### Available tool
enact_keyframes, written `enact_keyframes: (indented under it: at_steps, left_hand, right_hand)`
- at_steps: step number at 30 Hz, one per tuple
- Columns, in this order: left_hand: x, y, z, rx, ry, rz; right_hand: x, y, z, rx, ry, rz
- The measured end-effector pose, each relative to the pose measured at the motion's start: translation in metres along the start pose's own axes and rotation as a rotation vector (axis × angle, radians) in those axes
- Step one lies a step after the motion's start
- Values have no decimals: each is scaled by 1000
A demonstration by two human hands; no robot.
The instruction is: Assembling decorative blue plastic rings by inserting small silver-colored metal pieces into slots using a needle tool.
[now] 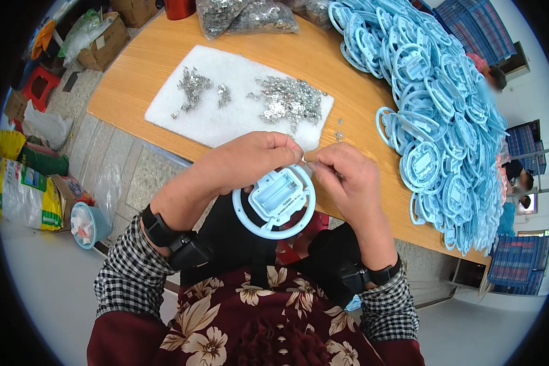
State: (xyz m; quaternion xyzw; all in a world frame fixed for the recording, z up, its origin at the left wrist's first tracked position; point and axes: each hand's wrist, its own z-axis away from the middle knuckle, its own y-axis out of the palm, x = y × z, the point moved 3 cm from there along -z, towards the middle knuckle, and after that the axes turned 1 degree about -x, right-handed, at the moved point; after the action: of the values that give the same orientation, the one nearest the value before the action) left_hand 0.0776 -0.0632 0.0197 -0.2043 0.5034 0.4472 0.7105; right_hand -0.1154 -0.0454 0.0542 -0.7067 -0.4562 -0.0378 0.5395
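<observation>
A light blue plastic toy steering wheel point(274, 233) hangs over my lap at the near edge of the table, its battery compartment facing up. My left hand point(253, 160) is closed on it near the upper rim, thumb and finger pinched together. Close beside those fingertips, my right hand point(346, 177) is closed in a pinch. Something small and pale shows between the two hands' fingertips, too small to make out. Beyond them, small silvery metal pieces point(290, 104) lie heaped on a white foam sheet point(226, 122), with smaller clusters to the left.
A large pile of blue toy steering wheels point(451, 122) covers the table's right side. Plastic bags of metal pieces point(244, 17) and a red container point(180, 7) stand at the back. A small blue bin point(91, 226) and bags are on the floor at left. People sit far right.
</observation>
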Motion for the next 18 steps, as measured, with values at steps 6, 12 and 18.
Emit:
enact_keyframes:
  at_steps: [6,12,18]
  left_hand:
    - [7,14,0,162,-24,63]
    - [10,21,-5,-162,308,-97]
    - [18,23,-6,-228,225,-195]
  right_hand:
    - [19,-14,10,12,63,-32]
    - [8,-4,29,-60,494,-412]
    - [3,12,28,-37,463,-338]
